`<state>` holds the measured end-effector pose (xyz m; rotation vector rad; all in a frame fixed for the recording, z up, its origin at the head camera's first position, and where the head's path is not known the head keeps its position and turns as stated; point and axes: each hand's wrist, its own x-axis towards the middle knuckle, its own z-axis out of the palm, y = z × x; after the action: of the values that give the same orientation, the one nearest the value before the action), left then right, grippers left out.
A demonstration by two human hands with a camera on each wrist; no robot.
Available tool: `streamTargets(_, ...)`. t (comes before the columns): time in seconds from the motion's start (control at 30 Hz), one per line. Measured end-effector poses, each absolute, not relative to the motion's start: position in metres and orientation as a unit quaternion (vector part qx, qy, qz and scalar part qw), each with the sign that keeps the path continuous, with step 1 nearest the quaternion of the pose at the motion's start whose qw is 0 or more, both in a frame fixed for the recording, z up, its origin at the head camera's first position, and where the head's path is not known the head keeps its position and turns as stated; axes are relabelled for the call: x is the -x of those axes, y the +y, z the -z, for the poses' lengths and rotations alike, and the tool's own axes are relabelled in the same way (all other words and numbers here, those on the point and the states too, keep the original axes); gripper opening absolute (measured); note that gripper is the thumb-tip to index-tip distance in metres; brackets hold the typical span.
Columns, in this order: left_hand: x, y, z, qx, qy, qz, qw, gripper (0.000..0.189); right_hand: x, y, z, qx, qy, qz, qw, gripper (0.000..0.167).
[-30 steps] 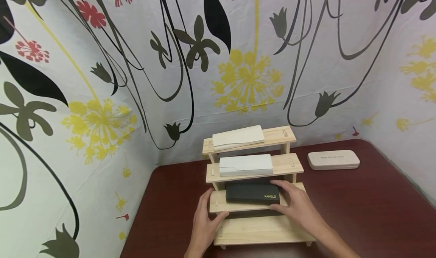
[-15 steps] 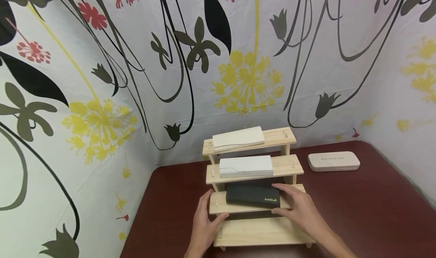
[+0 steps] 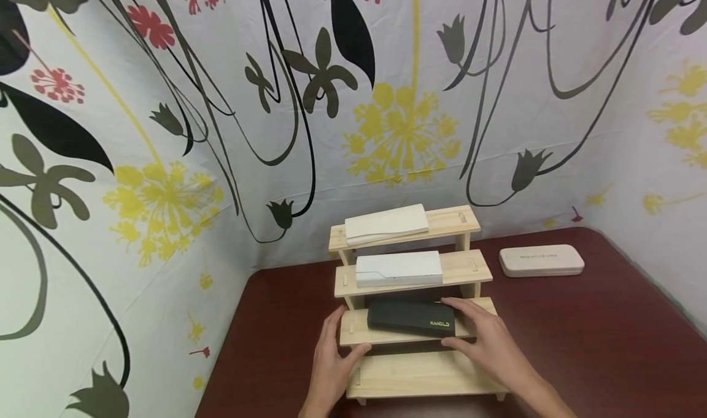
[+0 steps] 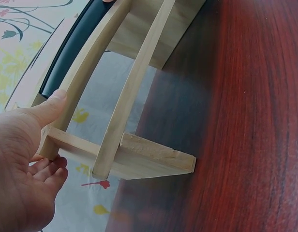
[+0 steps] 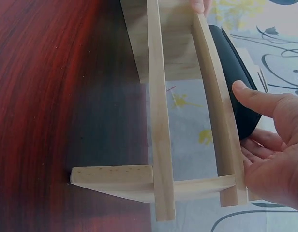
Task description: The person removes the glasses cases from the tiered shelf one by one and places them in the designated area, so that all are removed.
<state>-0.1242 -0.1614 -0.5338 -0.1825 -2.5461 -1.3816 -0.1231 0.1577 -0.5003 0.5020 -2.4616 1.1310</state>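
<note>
A stepped wooden rack (image 3: 422, 372) of several tiers stands on the table. On its second tier from the front lies a black glasses case (image 3: 405, 318) with gold lettering near its right end. My right hand (image 3: 488, 344) holds that end, thumb at the front and fingers behind, as the right wrist view shows with the case (image 5: 229, 72). My left hand (image 3: 334, 359) grips the left end of the same tier. In the left wrist view its thumb lies on the shelf's front edge, the other fingers (image 4: 54, 171) curled below the board's end.
A white flap case (image 3: 399, 268) lies on the third tier, and an off-white flat case (image 3: 386, 223) slants across the top one. Right of the rack, a cream case (image 3: 541, 261) rests on the dark red table (image 3: 596, 332). Flower-patterned cloth (image 3: 403, 123) hangs behind.
The right end of the black glasses case has shifted slightly toward the front and right, together with my right hand. My left hand has stayed put.
</note>
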Motion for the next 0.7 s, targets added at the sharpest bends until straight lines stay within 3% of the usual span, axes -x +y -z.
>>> streamTargets(0.2, 0.1246, -0.161, 0.5335, 0.065, -0.871, 0.47, 0.126, 0.093, 0.1228, 0.1614, 0.5033, -0.173, -0.863, -0.428, 0.205, 0.074)
streamTargets(0.7, 0.1238, -0.1605, 0.5329, 0.063, -0.871, 0.471, 0.125, 0.091, 0.1137, 0.1657, 0.4991, -0.126, -0.791, -0.583, 0.134, 0.068)
